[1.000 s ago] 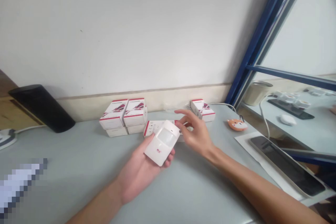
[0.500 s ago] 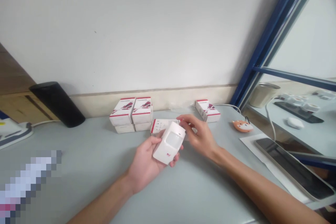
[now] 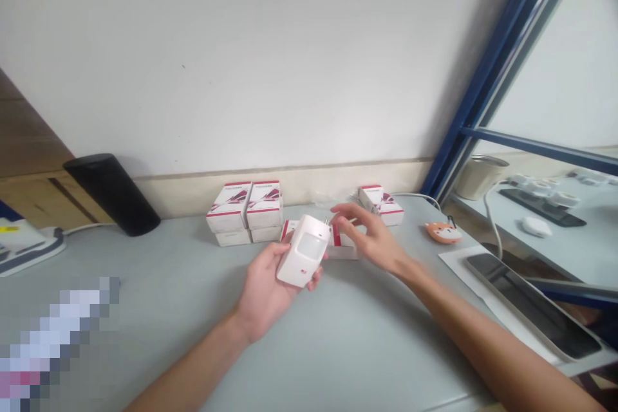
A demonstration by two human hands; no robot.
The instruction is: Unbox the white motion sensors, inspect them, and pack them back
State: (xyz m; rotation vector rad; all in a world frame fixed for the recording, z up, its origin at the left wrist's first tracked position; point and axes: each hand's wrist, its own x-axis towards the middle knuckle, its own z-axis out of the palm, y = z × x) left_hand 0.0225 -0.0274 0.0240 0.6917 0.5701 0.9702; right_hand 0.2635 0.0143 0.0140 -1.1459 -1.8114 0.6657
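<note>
As I looked down through the head camera, the person's left hand (image 3: 268, 290) had hold of a white device (image 3: 302, 264), its fingers wrapped round the sides and back, with the thumb along the left edge. The device was held above the counter (image 3: 159, 315), tilted so that its top leaned to the right, and its pale window and small red mark faced me. A short thin rod (image 3: 327, 221) stuck up from the top corner. The right hand (image 3: 369, 235) was just beside that corner, its fingers curled and partly open; I could not tell whether they had hold of the rod or were only close to it. Behind both hands lay a red-and-white box (image 3: 344, 251), partly hidden from me by the device and the right hand. To the left of it, stacked boxes (image 3: 230, 199) stood two high in two columns near the wall (image 3: 290, 64), and a separate box (image 3: 383, 206) was on the right near a white cable (image 3: 420, 197). Farther right I saw an orange pouch (image 3: 441, 233) with an animal face and a dark-screened slab (image 3: 531, 302) on a white sheet (image 3: 451, 261). A black cylinder (image 3: 113, 196) stood at the far left.
</note>
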